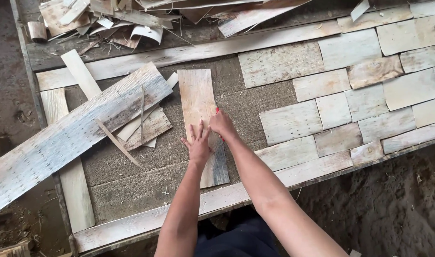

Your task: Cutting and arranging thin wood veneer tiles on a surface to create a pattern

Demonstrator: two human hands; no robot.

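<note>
From the head camera I look down on a rough work table (132, 176) covered in coarse brown matting, with pale boards framing its near and far edges. My left hand (198, 143) lies flat, fingers spread, pressing on a narrow upright veneer strip (198, 102) that sits near the middle of the table, its lower end reaching toward the near edge board (146, 221). My right hand (222, 123) is closed around a small red-handled tool (217, 111), of which only a sliver of red shows at the strip's right side; the hand rests against that edge, just beside my left hand. I cannot tell what kind of blade the tool carries. To the left, a long grey-weathered plank (70, 135) lies diagonally, running from the table's left edge up toward the strip's top, and it covers a few thin offcuts (148, 128) and a slim sliver of wood (117, 142). Across the right half of the table, many squarish veneer pieces (350, 100) are laid edge to edge in rows like tiles, reaching the right edge. Along the far edge sits a heap of curled scraps (127, 19) and splintered sheets. Beyond the near edge there is bare earth floor (393, 204) on the right.
</note>
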